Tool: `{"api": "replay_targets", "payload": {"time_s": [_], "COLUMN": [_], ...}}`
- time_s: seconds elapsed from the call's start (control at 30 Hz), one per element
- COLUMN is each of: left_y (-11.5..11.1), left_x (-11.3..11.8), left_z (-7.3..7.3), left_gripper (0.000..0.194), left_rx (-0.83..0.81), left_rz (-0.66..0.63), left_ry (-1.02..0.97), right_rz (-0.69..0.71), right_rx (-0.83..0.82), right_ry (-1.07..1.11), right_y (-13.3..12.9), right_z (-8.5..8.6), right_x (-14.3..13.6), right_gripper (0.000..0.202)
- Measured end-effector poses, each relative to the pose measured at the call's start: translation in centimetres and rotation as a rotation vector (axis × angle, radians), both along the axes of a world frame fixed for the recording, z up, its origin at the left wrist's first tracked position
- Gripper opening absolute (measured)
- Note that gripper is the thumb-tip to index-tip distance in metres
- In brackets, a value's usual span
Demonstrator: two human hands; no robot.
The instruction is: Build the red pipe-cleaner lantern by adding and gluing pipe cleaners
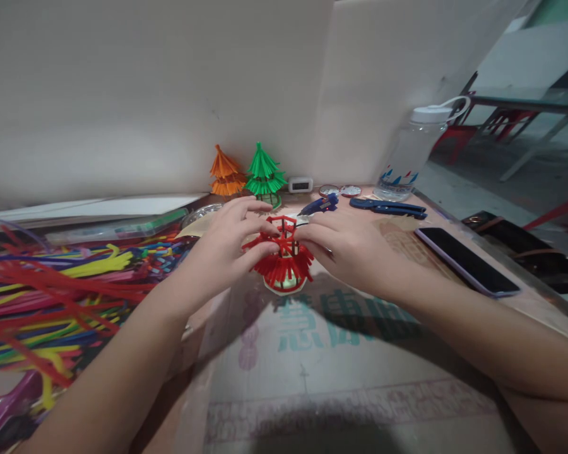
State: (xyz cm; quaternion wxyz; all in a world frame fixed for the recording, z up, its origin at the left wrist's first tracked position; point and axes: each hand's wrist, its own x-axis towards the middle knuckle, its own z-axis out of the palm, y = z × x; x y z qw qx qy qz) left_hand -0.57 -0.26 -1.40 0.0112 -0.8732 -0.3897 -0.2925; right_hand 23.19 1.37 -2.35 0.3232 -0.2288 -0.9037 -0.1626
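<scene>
A small red pagoda-like model (288, 268) made of pipe cleaners stands on the table in front of me. It has a drooping fringed roof, a pale green base and an open red frame on top. My left hand (234, 236) comes from the left, its thumb and a finger closed on the upper frame. From the other side my right hand (348, 246) holds the same upper part, its fingertips bunched together. Behind the hands stand an orange tiered model (226, 173) and a green tiered model (264, 170).
Loose coloured pipe cleaners (52, 296) cover the left side. Towards the back lie a blue glue gun (319, 205), dark blue pliers (388, 208), glasses (341, 190) and a small digital display (300, 185). A clear bottle (407, 157) and a phone (466, 260) are at right.
</scene>
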Motion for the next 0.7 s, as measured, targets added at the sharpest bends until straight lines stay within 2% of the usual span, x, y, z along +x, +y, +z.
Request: {"api": "replay_targets", "payload": {"time_s": [0.3, 0.7], "left_y": [0.1, 0.0], "left_x": [0.1, 0.1], "left_z": [-0.1, 0.1], "left_gripper": [0.014, 0.012], "left_rx": [0.031, 0.034], "left_rz": [0.001, 0.009], "left_ry": [-0.033, -0.025], "right_rz": [-0.001, 0.015], "right_rx": [0.029, 0.061], "right_ry": [0.005, 0.072], "right_y": [0.0, 0.6], "right_z": [0.1, -1.2], "right_x": [-0.1, -0.5], "right_gripper": [0.022, 0.023]}}
